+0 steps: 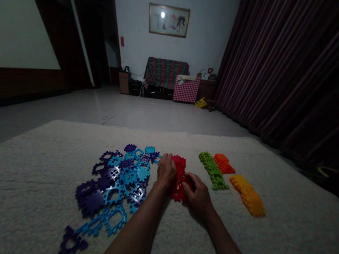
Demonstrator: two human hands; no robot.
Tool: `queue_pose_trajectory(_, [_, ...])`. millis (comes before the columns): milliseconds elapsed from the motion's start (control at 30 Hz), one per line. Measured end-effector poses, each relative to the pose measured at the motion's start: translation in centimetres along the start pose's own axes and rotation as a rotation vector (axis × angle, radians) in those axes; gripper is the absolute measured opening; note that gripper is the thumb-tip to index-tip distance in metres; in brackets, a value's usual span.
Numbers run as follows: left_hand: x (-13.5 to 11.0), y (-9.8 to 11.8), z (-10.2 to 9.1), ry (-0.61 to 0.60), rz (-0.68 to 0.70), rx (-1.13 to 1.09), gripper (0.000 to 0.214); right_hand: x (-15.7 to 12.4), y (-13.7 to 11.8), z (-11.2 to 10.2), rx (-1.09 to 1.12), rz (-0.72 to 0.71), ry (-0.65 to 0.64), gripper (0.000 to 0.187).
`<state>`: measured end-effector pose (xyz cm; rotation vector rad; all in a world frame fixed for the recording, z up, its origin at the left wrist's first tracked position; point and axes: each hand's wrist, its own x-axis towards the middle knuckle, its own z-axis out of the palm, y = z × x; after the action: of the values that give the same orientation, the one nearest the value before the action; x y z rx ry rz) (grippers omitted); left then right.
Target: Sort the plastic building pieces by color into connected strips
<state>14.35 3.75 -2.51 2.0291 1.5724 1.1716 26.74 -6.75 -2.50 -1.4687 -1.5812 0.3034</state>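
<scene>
A stack of red toothed plastic tiles (180, 164) lies on the cream rug (38, 179) in front of me. My left hand (166, 172) rests closed on the left side of the red tiles. My right hand (198, 194) grips the near end of the same red stack, fingers curled round it. Left of my hands spreads a loose pile of blue and purple tiles (116, 181).
To the right lie a green row of tiles (213, 170), an orange stack (223, 163) and a yellow row (247, 194). Beyond the rug is a tiled floor, a covered sofa (165, 73) and a checked box (186, 89). A dark curtain (292, 73) hangs at right.
</scene>
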Motion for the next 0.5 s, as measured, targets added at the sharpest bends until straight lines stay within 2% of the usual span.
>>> queue_pose_trajectory(133, [-0.8,0.7,0.5,-0.145,0.047,0.118,0.035,0.1,0.2,-0.1,0.055,0.025,0.035,0.029])
queue_pose_trajectory(267, [-1.3,1.3,0.7,-0.238,0.126,0.034,0.029,0.3,1.2,-0.1,0.140,0.130,0.158,0.035])
queue_pose_trajectory(400, [-1.5,2.4,1.6,-0.244,0.134,-0.242,0.033,0.5,2.2,0.1,0.181,0.165,0.219,0.039])
queue_pose_trajectory(500, [-1.6,2.8,1.9,-0.172,-0.015,-0.381,0.037,0.5,2.4,0.2,0.188,0.166,0.237,0.039])
